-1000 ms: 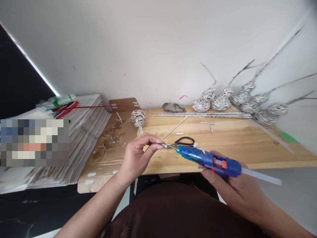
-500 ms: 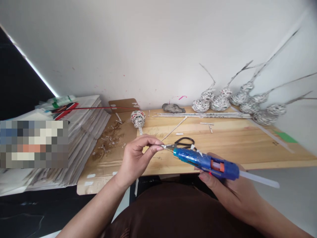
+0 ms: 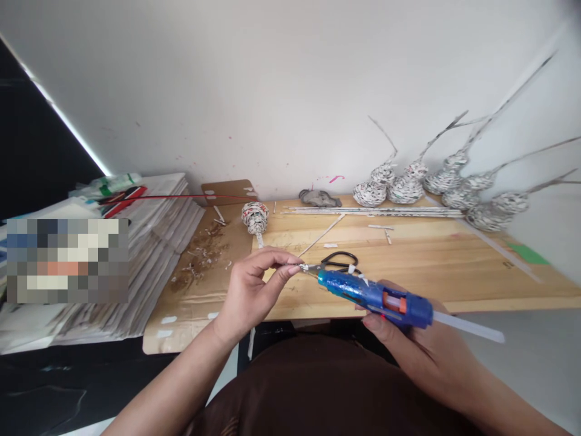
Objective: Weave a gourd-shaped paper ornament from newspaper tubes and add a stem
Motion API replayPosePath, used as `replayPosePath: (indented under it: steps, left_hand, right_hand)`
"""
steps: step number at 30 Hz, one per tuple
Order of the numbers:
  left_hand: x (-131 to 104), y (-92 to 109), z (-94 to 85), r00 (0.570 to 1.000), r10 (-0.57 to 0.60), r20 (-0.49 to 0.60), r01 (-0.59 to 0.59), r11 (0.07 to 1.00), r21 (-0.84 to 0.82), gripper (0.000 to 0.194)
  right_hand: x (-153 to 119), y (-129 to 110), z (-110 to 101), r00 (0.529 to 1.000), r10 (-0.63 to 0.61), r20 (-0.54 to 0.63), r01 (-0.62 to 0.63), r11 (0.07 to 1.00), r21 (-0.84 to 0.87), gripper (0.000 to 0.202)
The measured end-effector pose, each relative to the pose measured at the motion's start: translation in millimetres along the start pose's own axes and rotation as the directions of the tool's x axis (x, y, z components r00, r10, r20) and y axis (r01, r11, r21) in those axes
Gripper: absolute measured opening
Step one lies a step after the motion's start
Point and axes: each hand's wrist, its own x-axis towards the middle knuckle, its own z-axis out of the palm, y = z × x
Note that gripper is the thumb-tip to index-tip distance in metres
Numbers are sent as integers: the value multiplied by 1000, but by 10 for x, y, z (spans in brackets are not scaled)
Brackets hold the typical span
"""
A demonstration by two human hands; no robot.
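Note:
Between the thumb and fingers of my left hand is pinched a small white rolled-paper piece. My right hand is wrapped round a blue glue gun, whose nozzle points left at the pinched piece; whether they touch is too small to tell. A clear glue stick sticks out of its rear. Black-handled scissors lie on the board just behind the gun. Further back on the left rests a woven paper ball with a paper stem towards my left hand.
Several woven paper gourd shapes stand against the wall at the back right. Long paper rods and a grey lump lie along the wooden board. Stacked paper and brown cardboard are at left.
The glue gun has shifted slightly left in my right hand's grip, along with that hand. The background has moved a little to the right in view. Both holds are unchanged.

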Motion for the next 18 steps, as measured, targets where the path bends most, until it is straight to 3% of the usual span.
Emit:
replayPosePath:
  steps: [9,18]
  left_hand:
    - [-6,-13,-7,1000,-16,13,16,1000,-14,9]
    - [-16,19,-24,999,-19,37,19,1000,0,10]
  right_hand:
    - [-102,118,56,997,53,-63,-43,987,155,5]
    - [-58,147,100,997,41,-58,-32,989,144,7]
